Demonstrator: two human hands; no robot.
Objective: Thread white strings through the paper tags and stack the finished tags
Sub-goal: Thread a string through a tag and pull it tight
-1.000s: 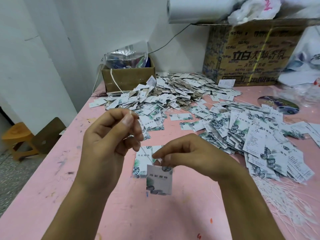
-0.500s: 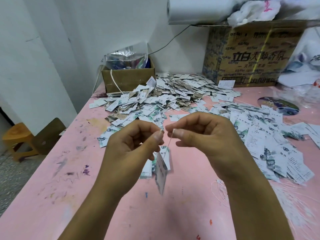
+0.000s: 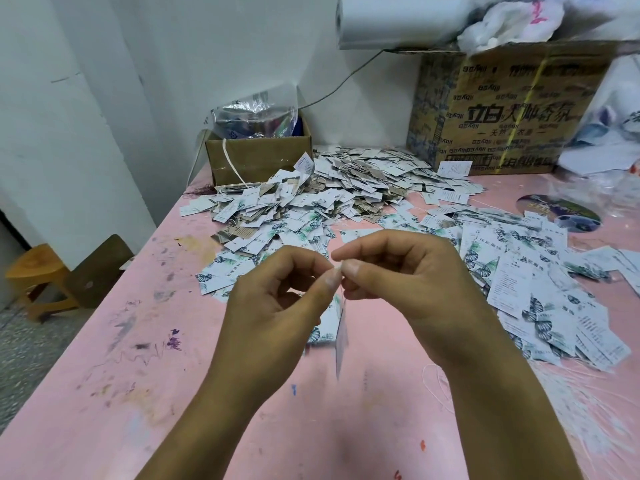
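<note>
My left hand and my right hand meet fingertip to fingertip above the pink table. Both pinch the top of a thin white string. A paper tag hangs from the string below the fingers, turned edge-on and blurred. A small stack of tags lies flat on the table just behind the hanging one. A large heap of loose tags spreads to the right, and another heap of tags with strings lies at the back. Loose white strings lie at the right front.
A small open cardboard box with a plastic bag stands at the back left. A big printed carton stands at the back right, a white roll on top. A disc lies at the right. A wooden stool stands beside the table's left edge.
My hands came together from apart: the right hand rose from the tag to meet the left. The tag, held face-on before, now hangs edge-on from the string.
</note>
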